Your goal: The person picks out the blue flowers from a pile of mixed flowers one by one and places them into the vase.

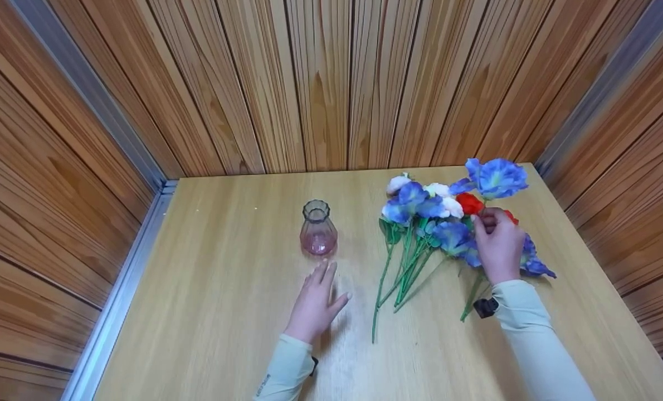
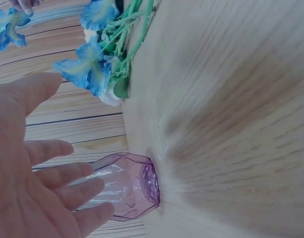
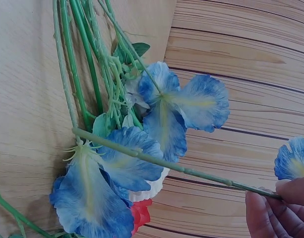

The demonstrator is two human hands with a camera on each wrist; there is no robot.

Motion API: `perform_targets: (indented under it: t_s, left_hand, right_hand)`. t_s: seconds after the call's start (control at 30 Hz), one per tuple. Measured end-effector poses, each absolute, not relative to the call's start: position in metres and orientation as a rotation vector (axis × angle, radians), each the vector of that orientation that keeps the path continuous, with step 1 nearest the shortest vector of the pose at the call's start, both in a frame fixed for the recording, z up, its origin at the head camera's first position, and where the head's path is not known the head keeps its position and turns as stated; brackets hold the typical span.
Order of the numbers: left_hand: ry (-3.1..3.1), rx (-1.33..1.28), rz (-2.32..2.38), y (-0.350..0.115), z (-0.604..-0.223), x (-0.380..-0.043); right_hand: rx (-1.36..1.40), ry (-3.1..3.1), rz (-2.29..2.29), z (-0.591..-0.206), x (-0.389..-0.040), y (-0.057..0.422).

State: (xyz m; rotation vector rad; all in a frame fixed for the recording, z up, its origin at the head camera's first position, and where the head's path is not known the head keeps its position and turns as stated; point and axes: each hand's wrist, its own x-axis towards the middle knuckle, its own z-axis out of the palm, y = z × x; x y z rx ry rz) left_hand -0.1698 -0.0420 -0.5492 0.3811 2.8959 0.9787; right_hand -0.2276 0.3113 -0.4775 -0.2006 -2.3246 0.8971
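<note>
Between thumb and fingers, my right hand [image 1: 500,242] pinches the green stem [image 3: 176,167] of a blue artificial iris [image 1: 498,178]. Its bloom stands above that hand, and the stem slants down over the other flowers. My left hand [image 1: 313,306], fingers spread and holding nothing, hovers just in front of a small glass vase [image 1: 318,236]. The vase stands upright, smoky grey at the neck and pink at the base; in the left wrist view the fingers partly cover the vase [image 2: 134,186]. Whether they touch it I cannot tell.
Right of the vase lies a bunch of artificial flowers: blue irises [image 1: 412,201], white blooms [image 1: 448,205] and red ones [image 1: 468,204]. Their green stems [image 1: 384,289] point toward the front of the wooden table [image 1: 209,312]. Plank-patterned walls [image 1: 331,83] enclose the back and sides.
</note>
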Motion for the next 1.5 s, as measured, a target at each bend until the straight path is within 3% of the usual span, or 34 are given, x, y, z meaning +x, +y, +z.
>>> perform_targets:
  t_s: [0.93, 1.5]
  left_hand:
    - [2.611, 0.427, 1.4, -0.033, -0.542, -0.173]
    - [2.683, 0.554, 1.384, -0.027, -0.539, -0.177]
  right_hand:
    - [-0.075, -2.281, 0.942, -0.48, -0.221, 0.296]
    - [-0.02, -2.271, 0.983, -0.484, -0.215, 0.283]
